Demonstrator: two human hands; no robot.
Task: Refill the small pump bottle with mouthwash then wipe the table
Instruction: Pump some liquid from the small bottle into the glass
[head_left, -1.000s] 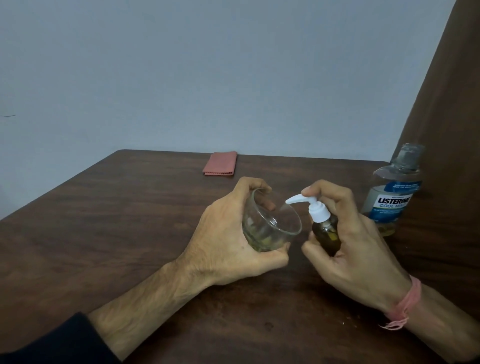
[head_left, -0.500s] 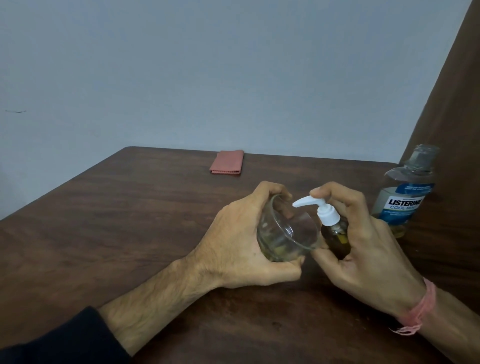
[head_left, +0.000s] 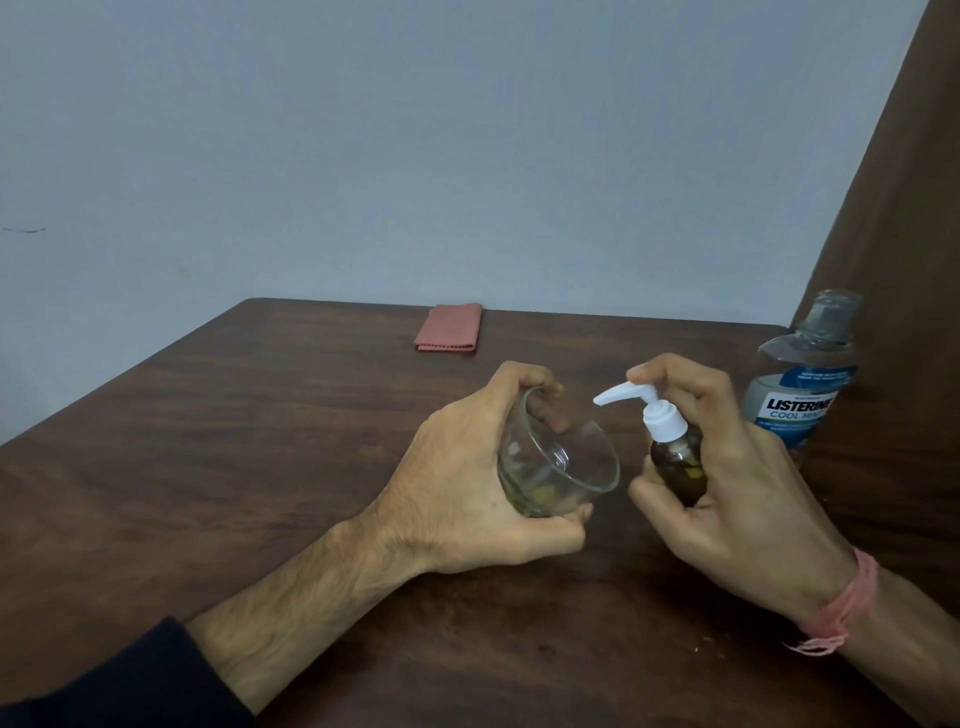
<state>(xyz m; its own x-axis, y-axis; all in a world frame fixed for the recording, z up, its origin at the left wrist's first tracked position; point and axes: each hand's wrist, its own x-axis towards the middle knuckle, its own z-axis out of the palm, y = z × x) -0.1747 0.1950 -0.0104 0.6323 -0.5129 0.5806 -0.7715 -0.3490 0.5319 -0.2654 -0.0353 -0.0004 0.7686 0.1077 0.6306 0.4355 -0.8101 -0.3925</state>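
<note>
Hands meet over the middle of a dark wooden table (head_left: 208, 467). The left hand (head_left: 467, 483) is wrapped around a small glass bowl (head_left: 561, 462), fingers curled over the far rim and thumb under the near side; the bowl is tilted, its mouth facing right toward the pump. A little yellowish liquid sits in its low part. The right hand (head_left: 727, 478) grips a small amber pump bottle (head_left: 678, 467), held upright and leaning slightly, with the index finger resting on top of the white pump head (head_left: 644, 410). The spout points left, just above and beside the bowl's rim, not touching it. A pink thread band (head_left: 841, 608) circles the right wrist. A mouthwash bottle (head_left: 800, 384) stands uncapped at the right edge of the table, just behind the right hand. A folded red cloth (head_left: 449, 327) lies flat near the far edge, well apart from both hands.
</note>
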